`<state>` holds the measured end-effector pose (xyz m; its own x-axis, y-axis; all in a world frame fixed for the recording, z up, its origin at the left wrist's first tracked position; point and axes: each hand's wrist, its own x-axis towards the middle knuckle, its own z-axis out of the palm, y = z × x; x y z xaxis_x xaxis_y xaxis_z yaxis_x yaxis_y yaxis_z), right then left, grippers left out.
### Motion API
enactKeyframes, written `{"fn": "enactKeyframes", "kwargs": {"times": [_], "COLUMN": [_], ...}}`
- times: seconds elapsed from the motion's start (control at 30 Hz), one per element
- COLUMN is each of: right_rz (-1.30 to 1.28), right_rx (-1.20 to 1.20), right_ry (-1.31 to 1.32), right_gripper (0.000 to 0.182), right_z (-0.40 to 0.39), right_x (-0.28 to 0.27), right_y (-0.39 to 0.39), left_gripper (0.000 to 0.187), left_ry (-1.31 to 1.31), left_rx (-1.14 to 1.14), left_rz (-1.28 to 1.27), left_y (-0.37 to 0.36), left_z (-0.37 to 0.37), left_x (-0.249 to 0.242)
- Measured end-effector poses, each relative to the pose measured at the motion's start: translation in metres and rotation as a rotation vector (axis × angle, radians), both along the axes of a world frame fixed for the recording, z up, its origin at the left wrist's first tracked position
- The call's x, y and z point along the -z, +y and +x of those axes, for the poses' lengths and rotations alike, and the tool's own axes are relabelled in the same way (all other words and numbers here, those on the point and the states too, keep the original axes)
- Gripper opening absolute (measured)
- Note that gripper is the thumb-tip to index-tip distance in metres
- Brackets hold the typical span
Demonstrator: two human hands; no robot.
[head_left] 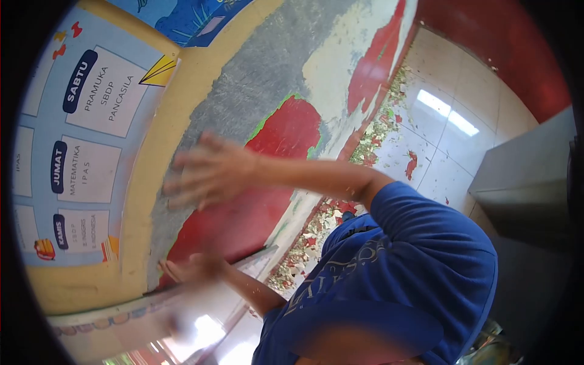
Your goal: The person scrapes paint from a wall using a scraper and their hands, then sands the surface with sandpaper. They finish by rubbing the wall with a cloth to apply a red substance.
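Neither of my own hands shows in the head view. A person in a blue short-sleeved shirt crouches close in front of me and fills the lower right. That person's upper hand is blurred, fingers spread, against a wall of bare grey plaster with peeling red paint. Their lower hand rests lower on the same wall, at the edge of the red patch. I cannot tell whether either hand holds a tool.
A printed school timetable poster hangs on the yellow part of the wall at left. Paint flakes lie along the foot of the wall on the pale tiled floor. A grey cabinet stands at right.
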<state>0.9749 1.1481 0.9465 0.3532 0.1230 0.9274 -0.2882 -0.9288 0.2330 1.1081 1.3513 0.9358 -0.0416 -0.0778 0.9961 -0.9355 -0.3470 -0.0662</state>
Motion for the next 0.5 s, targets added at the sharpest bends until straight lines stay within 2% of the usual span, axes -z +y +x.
{"fn": "enactKeyframes", "kwargs": {"times": [0.07, 0.13, 0.17, 0.2, 0.27, 0.3, 0.33, 0.37, 0.43, 0.5], "right_rz": [0.167, 0.275, 0.483, 0.619, 0.765, 0.731, 0.686, 0.737, 0.792, 0.657], "right_rx": [0.017, 0.153, 0.101, 0.256, 0.311, 0.313, 0.314, 0.324, 0.277, 0.161], "right_ry": [-0.209, -0.474, -0.552, -0.619, -0.765, -0.849, -0.936, -0.905, -0.613, -0.411], "right_gripper": [0.066, 0.059, 0.052, 0.064, 0.062, 0.057, 0.052, 0.06, 0.069, 0.069], "right_z": [-0.043, -0.099, -0.131, -0.156, -0.181, -0.174, -0.156, -0.137, -0.102, -0.082], "right_x": [-0.007, -0.014, -0.02, -0.028, 0.0, 0.014, 0.024, 0.047, 0.095, 0.152], "right_y": [-0.065, -0.147, -0.184, -0.206, -0.269, -0.26, -0.244, -0.229, -0.143, -0.086], "left_gripper": [0.047, 0.049, 0.05, 0.05, 0.051, 0.054, 0.054, 0.055, 0.058, 0.058], "left_ry": [-0.016, -0.101, -0.187, -0.185, -0.261, -0.234, -0.241, -0.185, -0.144, -0.221], "left_rx": [-0.119, -0.07, -0.044, -0.029, -0.038, -0.014, 0.006, 0.037, 0.134, 0.21], "left_rz": [0.123, 0.161, 0.191, 0.186, 0.148, 0.144, 0.142, 0.124, 0.152, 0.239], "left_y": [0.01, 0.008, 0.005, 0.003, 0.004, 0.007, -0.003, -0.02, -0.055, -0.092], "left_z": [0.013, 0.018, 0.02, 0.027, 0.062, 0.086, 0.064, 0.019, -0.033, -0.063], "left_x": [0.006, 0.008, 0.009, 0.012, 0.03, 0.044, 0.034, 0.015, 0.0, -0.002]}}
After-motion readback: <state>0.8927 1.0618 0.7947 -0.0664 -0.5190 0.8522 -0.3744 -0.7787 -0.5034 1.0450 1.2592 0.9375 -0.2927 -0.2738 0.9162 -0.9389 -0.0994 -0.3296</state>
